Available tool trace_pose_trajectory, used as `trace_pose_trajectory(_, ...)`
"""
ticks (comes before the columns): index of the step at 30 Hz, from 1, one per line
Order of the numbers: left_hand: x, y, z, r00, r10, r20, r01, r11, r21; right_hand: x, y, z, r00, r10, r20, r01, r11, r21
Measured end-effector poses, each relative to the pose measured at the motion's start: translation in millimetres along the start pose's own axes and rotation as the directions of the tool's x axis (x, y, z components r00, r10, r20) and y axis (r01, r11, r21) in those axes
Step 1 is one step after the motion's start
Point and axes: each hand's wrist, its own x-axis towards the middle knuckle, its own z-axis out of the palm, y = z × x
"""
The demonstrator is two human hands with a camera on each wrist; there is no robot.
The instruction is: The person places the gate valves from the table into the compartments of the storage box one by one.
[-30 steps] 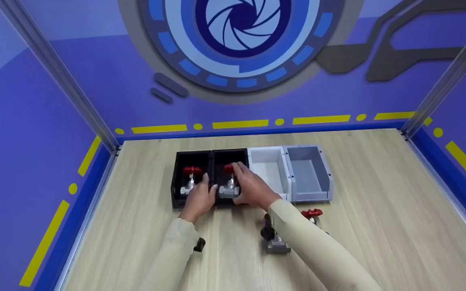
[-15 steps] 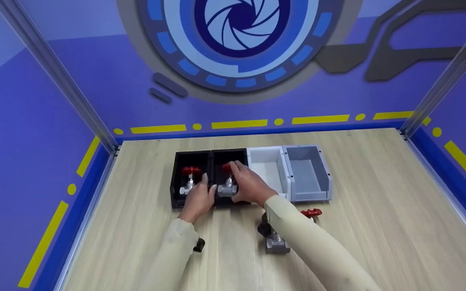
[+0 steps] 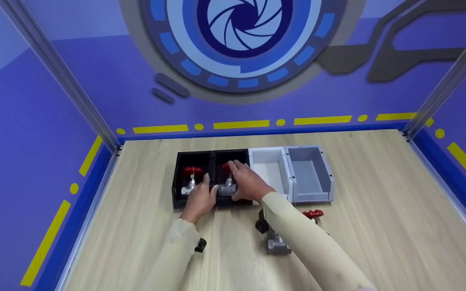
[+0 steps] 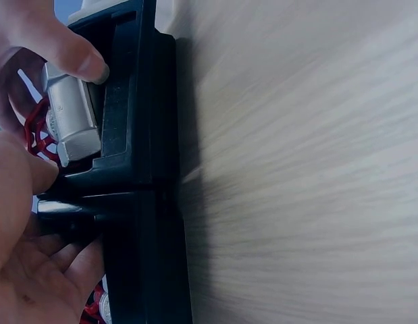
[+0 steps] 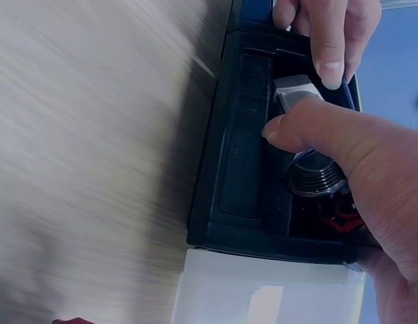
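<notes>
My right hand (image 3: 251, 184) grips a metal valve (image 3: 227, 189) with a red handwheel in the second black bin (image 3: 233, 156). Its thumb lies across the silver valve body (image 5: 296, 88) in the right wrist view, and the fingers reach the handwheel. My left hand (image 3: 200, 201) pinches the wall between the two black bins, thumb on one side and fingers on the other, as the left wrist view shows at the divider wall (image 4: 67, 204). Another red-wheeled valve (image 3: 191, 178) stands in the first black bin (image 3: 183, 161), just beyond the left hand.
A white bin (image 3: 266, 169) and a grey bin (image 3: 305, 173) continue the row to the right. On the wooden table, partly hidden by my right sleeve, are a grey valve body (image 3: 278, 245) and a red handwheel (image 3: 313, 213). A blue wall (image 3: 233, 109) rises behind.
My right hand and wrist have shifted slightly left, and the valve it grips has moved a little left with it inside the bin. The left hand stays in place.
</notes>
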Motion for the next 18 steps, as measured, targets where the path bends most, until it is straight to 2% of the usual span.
trace_pose_trajectory(8, -0.3, -2.0, 0.2, 1.0, 0.007, 0.002, -0.007, 1.0, 0.026, 5.8, -2.9, -4.3, 0.999, 0.017, 0.048, -0.016, 1.0, -0.017)
trace_pose_trajectory(18, -0.3, -1.1, -0.5, 1.0, 0.02, -0.023, -0.019, 1.0, 0.024, 15.5, -0.8, -3.0, 0.997, -0.012, 0.072, 0.018, 0.996, -0.09)
